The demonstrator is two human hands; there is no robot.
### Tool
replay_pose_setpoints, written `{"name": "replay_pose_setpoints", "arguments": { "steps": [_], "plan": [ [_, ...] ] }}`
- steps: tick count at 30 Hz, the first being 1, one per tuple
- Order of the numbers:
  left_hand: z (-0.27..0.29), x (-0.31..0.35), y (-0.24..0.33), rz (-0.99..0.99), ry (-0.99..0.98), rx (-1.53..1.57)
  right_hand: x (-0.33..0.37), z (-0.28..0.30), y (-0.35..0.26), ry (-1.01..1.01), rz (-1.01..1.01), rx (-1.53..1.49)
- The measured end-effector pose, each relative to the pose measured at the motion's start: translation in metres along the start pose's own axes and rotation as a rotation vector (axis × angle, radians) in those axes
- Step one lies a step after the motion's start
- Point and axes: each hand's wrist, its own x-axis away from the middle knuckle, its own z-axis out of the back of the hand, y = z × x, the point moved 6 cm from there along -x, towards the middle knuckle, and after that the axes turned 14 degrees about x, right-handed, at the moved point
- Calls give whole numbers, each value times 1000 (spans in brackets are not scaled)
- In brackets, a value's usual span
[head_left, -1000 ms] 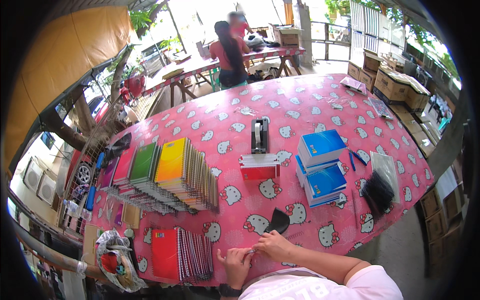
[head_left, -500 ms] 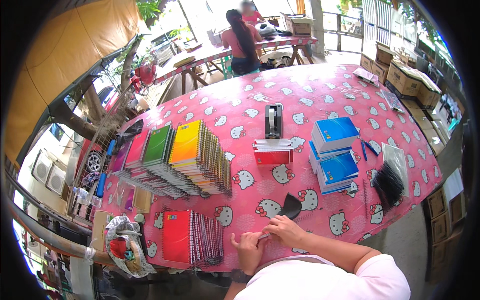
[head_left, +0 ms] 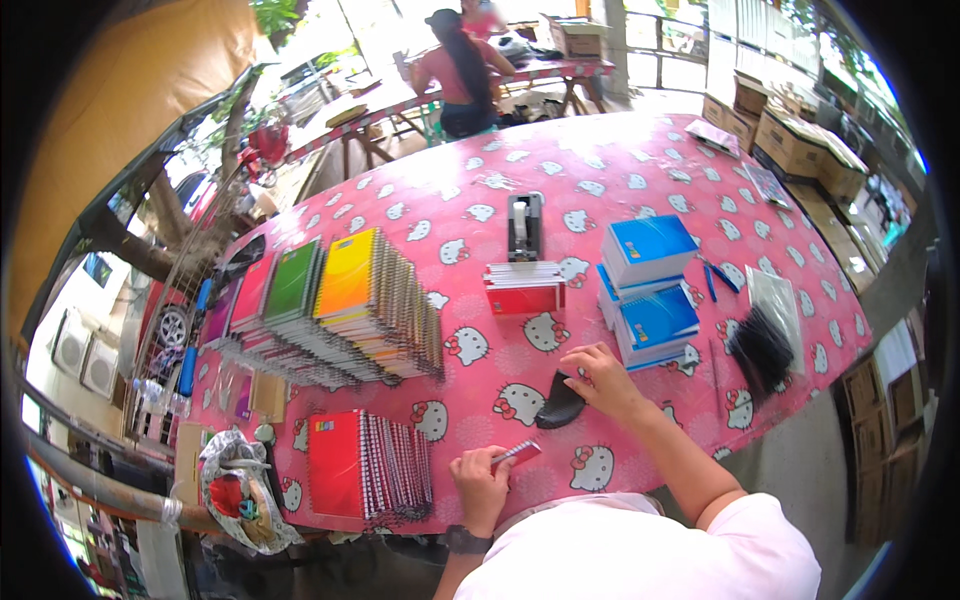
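Observation:
Close to my body, my left hand point(head_left: 481, 484) is closed around a red notebook point(head_left: 523, 452), which shows only as a narrow strip with a pale bound edge. My right hand point(head_left: 603, 380) is apart from it, reaching over the table with thumb and fingers spread. Its fingertips are at the upper edge of a curved, flat black piece point(head_left: 560, 405); whether they touch it I cannot tell. Left of my left hand is a stack of red spiral notebooks point(head_left: 337, 465). Ahead lies a short pile of red-covered notebooks point(head_left: 525, 298), with a black tape dispenser point(head_left: 524, 228) behind it.
Tall rows of yellow point(head_left: 347, 275), green and pink spiral notebooks stand left. Blue notebooks point(head_left: 655, 325) are stacked right, near blue-handled pliers point(head_left: 712, 283) and black binding coils point(head_left: 760, 350). A patterned bag point(head_left: 245, 490) sits at the near left corner. Two people sit at a far table.
My right hand has left the notebook and moved forward and right to the black piece. My left hand keeps the notebook. The whole view has shifted slightly.

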Motion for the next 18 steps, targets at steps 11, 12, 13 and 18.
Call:
{"name": "replay_pose_setpoints", "arguments": {
  "steps": [11, 12, 13, 18],
  "plan": [
    [4, -9, -17, 22, -60, 59, 30, -3, 10, 6, 18, -47],
    [12, -10, -18, 57, -10, 58, 25, 18, 7, 41, 15, -197],
    [16, -10, -24, 106, 15, 69, 18, 40, 5, 76, 16, -348],
    [27, -7, -35, 227, 99, 61, 10, 167, 141, 837, -544, -212]
  ]
}}
